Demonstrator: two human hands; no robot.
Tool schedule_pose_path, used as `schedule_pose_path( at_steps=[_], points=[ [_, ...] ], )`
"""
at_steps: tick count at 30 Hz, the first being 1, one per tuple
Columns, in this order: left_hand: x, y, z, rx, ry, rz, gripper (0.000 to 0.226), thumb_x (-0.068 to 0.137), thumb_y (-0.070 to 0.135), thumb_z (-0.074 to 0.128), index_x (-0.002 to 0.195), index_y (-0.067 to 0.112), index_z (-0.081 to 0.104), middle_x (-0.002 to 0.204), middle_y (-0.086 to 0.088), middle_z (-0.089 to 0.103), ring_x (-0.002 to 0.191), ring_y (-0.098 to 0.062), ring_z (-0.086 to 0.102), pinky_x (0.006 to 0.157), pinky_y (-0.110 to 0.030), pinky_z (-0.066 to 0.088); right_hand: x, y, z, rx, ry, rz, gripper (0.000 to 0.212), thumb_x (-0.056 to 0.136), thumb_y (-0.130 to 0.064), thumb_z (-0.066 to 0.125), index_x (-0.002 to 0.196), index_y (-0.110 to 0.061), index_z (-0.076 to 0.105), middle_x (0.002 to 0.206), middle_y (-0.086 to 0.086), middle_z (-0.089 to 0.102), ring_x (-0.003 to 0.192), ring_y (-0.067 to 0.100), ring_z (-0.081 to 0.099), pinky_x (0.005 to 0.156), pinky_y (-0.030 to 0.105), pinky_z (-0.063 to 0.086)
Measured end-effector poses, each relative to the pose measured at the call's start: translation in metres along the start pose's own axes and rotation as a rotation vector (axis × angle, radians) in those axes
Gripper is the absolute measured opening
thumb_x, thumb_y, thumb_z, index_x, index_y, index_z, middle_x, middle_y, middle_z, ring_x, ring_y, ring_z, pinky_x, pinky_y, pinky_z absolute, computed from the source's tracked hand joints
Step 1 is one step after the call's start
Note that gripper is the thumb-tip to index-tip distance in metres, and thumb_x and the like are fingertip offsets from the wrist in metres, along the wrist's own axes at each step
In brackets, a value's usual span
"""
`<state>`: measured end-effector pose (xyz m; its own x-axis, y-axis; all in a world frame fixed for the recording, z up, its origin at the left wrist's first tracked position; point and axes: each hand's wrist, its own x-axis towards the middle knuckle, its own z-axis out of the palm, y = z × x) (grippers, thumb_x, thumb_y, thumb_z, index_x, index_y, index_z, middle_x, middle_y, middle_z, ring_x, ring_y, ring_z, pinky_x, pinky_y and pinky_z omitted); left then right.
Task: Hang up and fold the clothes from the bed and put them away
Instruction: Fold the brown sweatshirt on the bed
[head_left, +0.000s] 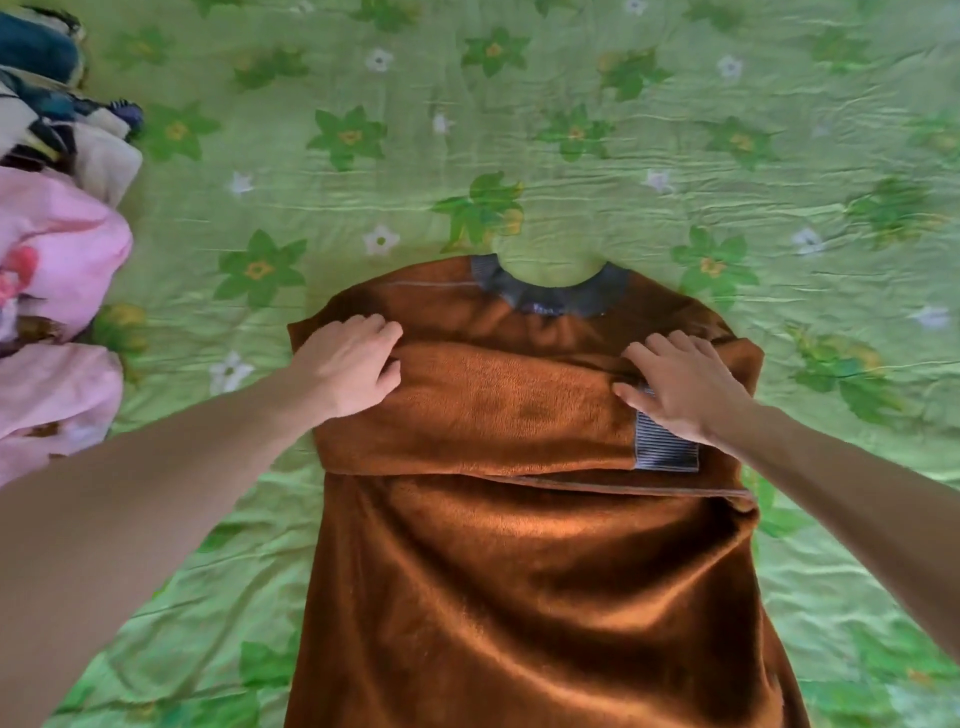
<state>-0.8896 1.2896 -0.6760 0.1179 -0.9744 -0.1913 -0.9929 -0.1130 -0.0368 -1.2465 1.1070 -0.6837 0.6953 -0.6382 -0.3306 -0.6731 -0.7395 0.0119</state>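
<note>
Head camera looks down on a brown fleece top (519, 571) spread flat on the bed, its hem toward the person and its neck away. Nearest, the body of the top fills the lower middle of the view, with soft creases running across it. Above that, both sleeves lie folded across the chest — the upper one ends in a grey ribbed cuff (667, 447) at the right side. The left hand (348, 364) rests on the left shoulder area, fingers bent, and seems to pinch a fold of the sleeve, though the fingertips are partly sunk in the pile. The right hand (680, 384) lies flat with fingers spread and straight, pressing the folded sleeve just above the cuff; this grip is apart, holding nothing. Farther on, the grey ribbed collar (550, 299) curves open toward the far side. All of it lies on a green bedsheet (571, 104) printed with darker green and white flowers. At the left edge sits a pile of other clothes — pink fabric (52, 291) nearer, cream and dark patterned cloth (62, 114) beyond it.
</note>
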Motion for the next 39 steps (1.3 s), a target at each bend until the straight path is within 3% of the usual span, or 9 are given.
schedule_pose_path(
  at_steps=[4, 10, 15, 18, 22, 27, 30, 35, 39],
  points=[
    [0.007, -0.011, -0.005, 0.026, -0.063, 0.027, 0.042, 0.098, 0.047, 0.058, 0.118, 0.011, 0.061, 0.111, -0.008, 0.059, 0.094, -0.027, 0.059, 0.083, -0.040, 0.050, 0.010, 0.002, -0.003, 0.004, -0.046, -0.088, 0.030, 0.107, -0.048, 0.043, 0.122, -0.023, 0.051, 0.119, 0.000, 0.059, 0.112, 0.024, 0.054, 0.099, 0.042, 0.039],
    [0.019, -0.018, -0.009, 0.022, -0.092, 0.106, 0.028, 0.105, 0.039, 0.054, 0.090, 0.017, 0.046, 0.059, 0.008, 0.049, 0.049, -0.015, 0.051, 0.059, -0.036, 0.048, 0.024, 0.017, -0.018, 0.138, 0.060, -0.048, 0.022, 0.106, -0.043, 0.043, 0.113, -0.024, 0.052, 0.106, -0.004, 0.056, 0.102, 0.023, 0.055, 0.095, 0.043, 0.041],
    [0.024, -0.028, 0.004, -0.087, 0.002, -0.008, 0.048, 0.104, 0.056, 0.049, 0.114, 0.011, 0.061, 0.095, -0.003, 0.061, 0.084, -0.024, 0.061, 0.077, -0.040, 0.052, 0.029, 0.027, -0.018, 0.107, -0.139, -0.031, 0.042, 0.105, -0.057, 0.038, 0.120, -0.023, 0.058, 0.114, 0.000, 0.059, 0.111, 0.025, 0.055, 0.099, 0.044, 0.042],
    [0.035, -0.022, 0.005, -0.158, 0.070, -0.162, 0.058, 0.106, 0.056, 0.038, 0.134, 0.008, 0.056, 0.125, -0.016, 0.061, 0.113, -0.037, 0.060, 0.098, -0.054, 0.051, 0.036, 0.029, -0.025, 0.233, 0.020, 0.034, 0.057, 0.103, -0.063, 0.031, 0.127, -0.020, 0.061, 0.124, 0.005, 0.059, 0.118, 0.028, 0.054, 0.105, 0.049, 0.042],
    [0.067, -0.010, -0.005, -0.241, -0.006, -0.282, 0.061, 0.107, 0.050, 0.048, 0.152, 0.009, 0.044, 0.147, -0.019, 0.056, 0.136, -0.040, 0.054, 0.114, -0.057, 0.043, 0.058, 0.026, -0.033, 0.426, 0.064, 0.267, 0.068, 0.102, -0.044, 0.059, 0.158, -0.018, 0.031, 0.155, 0.014, 0.046, 0.142, 0.039, 0.041, 0.119, 0.057, 0.032],
    [0.097, -0.007, -0.011, -0.492, -0.114, -0.335, 0.022, 0.104, 0.027, 0.065, 0.115, 0.009, 0.070, 0.105, -0.012, 0.074, 0.082, -0.027, 0.069, 0.071, -0.035, 0.054, 0.074, 0.036, -0.048, 0.565, 0.025, 0.313, 0.027, 0.099, -0.032, 0.067, 0.116, -0.013, 0.072, 0.110, 0.013, 0.073, 0.105, 0.033, 0.065, 0.101, 0.051, 0.050],
    [0.094, -0.020, -0.010, -0.543, 0.011, -0.387, 0.030, 0.104, 0.024, 0.066, 0.125, 0.004, 0.071, 0.129, -0.015, 0.069, 0.110, -0.036, 0.067, 0.095, -0.038, 0.051, 0.064, 0.047, -0.054, 0.608, 0.155, 0.251, 0.020, 0.098, -0.030, 0.069, 0.101, -0.010, 0.073, 0.101, 0.012, 0.068, 0.095, 0.032, 0.062, 0.085, 0.044, 0.049],
    [0.050, -0.022, -0.009, -0.349, 0.300, -0.058, 0.016, 0.103, 0.009, 0.059, 0.110, 0.000, 0.069, 0.109, -0.009, 0.064, 0.078, -0.031, 0.065, 0.063, -0.039, 0.054, 0.025, 0.056, -0.038, 0.544, 0.392, 0.079, 0.017, 0.099, -0.021, 0.068, 0.114, -0.013, 0.071, 0.097, 0.002, 0.057, 0.083, 0.023, 0.056, 0.074, 0.044, 0.052],
    [0.017, -0.031, -0.006, -0.061, 0.201, 0.267, 0.083, 0.086, -0.010, 0.067, 0.160, 0.021, 0.044, 0.136, -0.011, 0.062, 0.072, -0.026, 0.068, 0.042, -0.027, 0.048, -0.015, 0.061, -0.016, 0.249, 0.575, -0.266, 0.028, 0.100, -0.018, 0.050, 0.125, -0.010, 0.061, 0.103, 0.012, 0.059, 0.083, 0.031, 0.061, 0.069, 0.038, 0.056]
  ],
)
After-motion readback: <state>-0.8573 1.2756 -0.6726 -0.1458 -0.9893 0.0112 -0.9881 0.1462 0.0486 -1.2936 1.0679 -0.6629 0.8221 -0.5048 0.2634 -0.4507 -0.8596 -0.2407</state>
